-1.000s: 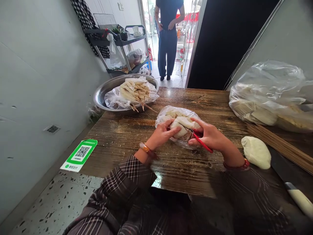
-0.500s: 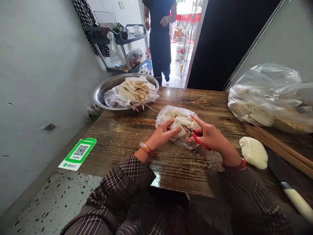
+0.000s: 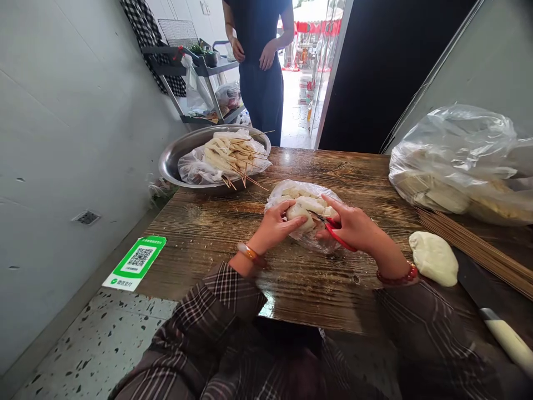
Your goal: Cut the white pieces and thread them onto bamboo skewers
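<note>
My left hand [image 3: 277, 226] grips a pale, dough-like piece [image 3: 296, 215] between thumb and fingers. Red-handled scissors [image 3: 339, 236] are in my right hand [image 3: 353, 225], its index finger stretched forward along them. The scissors' blades meet the pale piece from the right. Under both hands lies a clear plastic bag [image 3: 310, 244] with more pale pieces on it. Right of my right wrist, a flat white dough-like lump [image 3: 433, 259] rests on the wooden table [image 3: 225, 266], touching a large knife [image 3: 506, 333].
A metal bowl [image 3: 169, 161] holds skewered pale food at the back left. Wooden skewers [image 3: 474, 244] and a big plastic bag [image 3: 453, 150] lie on the right. A green QR card [image 3: 139, 258] is at the left edge. A person [image 3: 260, 72] stands beyond the table.
The person beyond the table has come closer and shifted left, hands now lower at the waist. The scissors and my right hand have moved slightly left. My left hand keeps its grip.
</note>
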